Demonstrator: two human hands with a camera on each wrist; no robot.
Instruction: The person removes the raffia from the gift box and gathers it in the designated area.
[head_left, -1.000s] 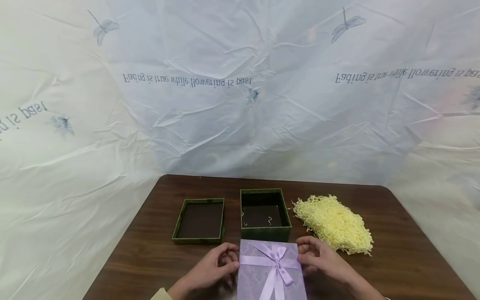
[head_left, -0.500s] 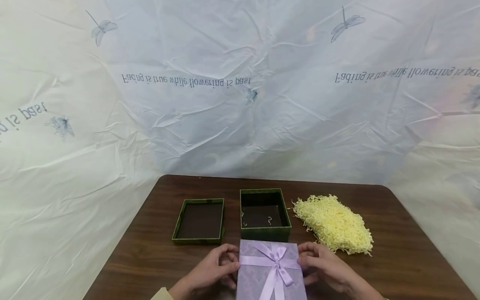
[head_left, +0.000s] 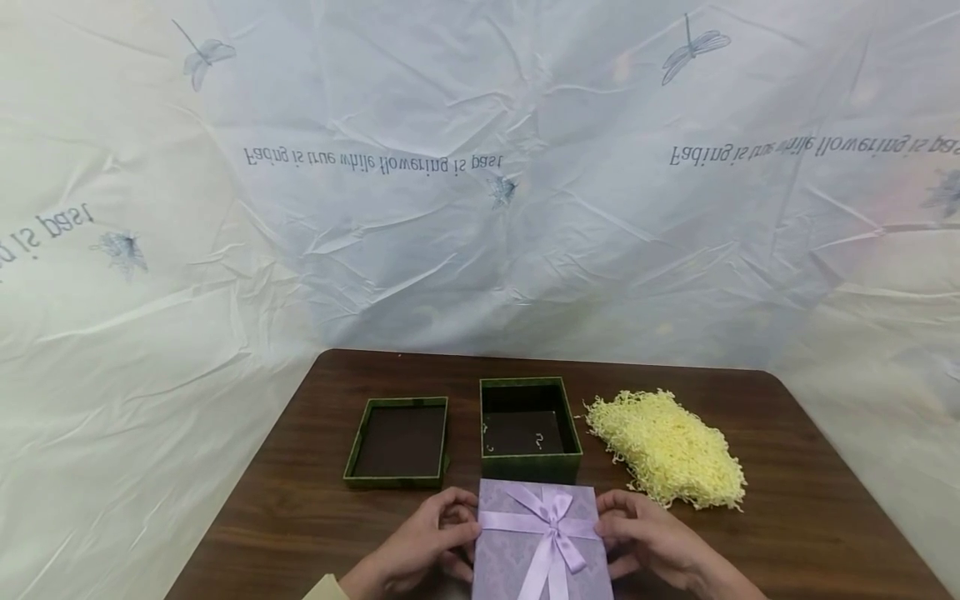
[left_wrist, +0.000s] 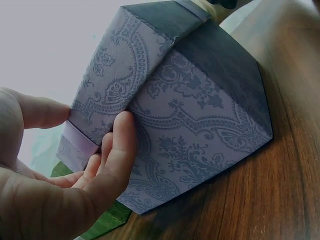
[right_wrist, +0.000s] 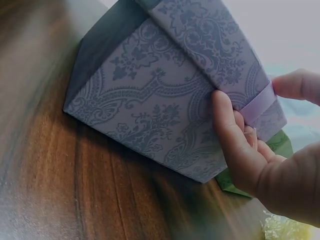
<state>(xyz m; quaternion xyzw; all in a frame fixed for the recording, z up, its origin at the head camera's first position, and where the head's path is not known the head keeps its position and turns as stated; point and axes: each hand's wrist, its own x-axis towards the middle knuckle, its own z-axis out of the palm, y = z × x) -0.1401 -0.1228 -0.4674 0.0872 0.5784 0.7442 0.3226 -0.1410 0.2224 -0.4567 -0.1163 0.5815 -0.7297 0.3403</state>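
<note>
Gleaming lilac damask box [head_left: 542, 542], satin-bowed

Your gift box [head_left: 517, 550] is lilac with a darker damask print, tied with a pale purple satin ribbon [head_left: 553, 521]. The open box [head_left: 530, 427] and lid [head_left: 400, 442] are dark green outside, brown within; the shredded paper [head_left: 667, 448] is pale yellow, the surface [head_left: 810, 517] dark wood-grain brown.

Both forearms are reaching in from the near edge, converging toward the middle. The left hand [head_left: 420, 542] is curling inward, thumb on top and fingers [left_wrist: 112, 150] bent beneath. The right hand [head_left: 648, 537] is mirroring it, thumb up, fingers [right_wrist: 227, 125] curled and gripping.
</note>
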